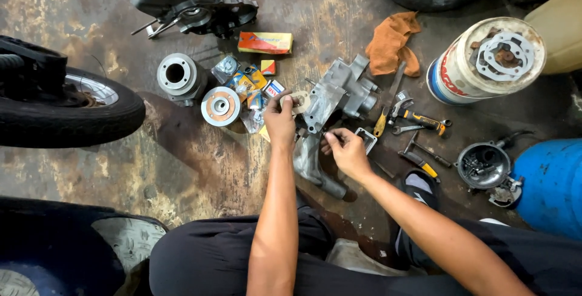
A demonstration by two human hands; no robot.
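We are seated on the stained concrete floor (200,168), parts spread ahead of us. Our left hand (279,119) pinches a thin tan gasket (300,102) between thumb and fingertips, held just beside the grey cast housing (339,90). Our right hand (347,150) is curled, fingertips closed on something small near a rectangular metal plate (366,139); we cannot tell what it grips. The gasket looks light, flat and floppy, likely to tear or crease, so we judge it best taken by the outer edge with a gentle pinch. The housing looks heavy and stiff, with corners that offer a solid grip. Counts: one gasket in hand, one housing, one finned cylinder (177,76), one round disc (220,106), one engine case (191,0) farther off, one orange rag (391,44), one long box (265,42), several small packets (248,84) too bunched to number, one white bucket (485,62), one blue drum (551,184), two tyres in view, the nearer tyre (66,114) on the left. Hand tools (418,120) lie right of the housing, roughly five.
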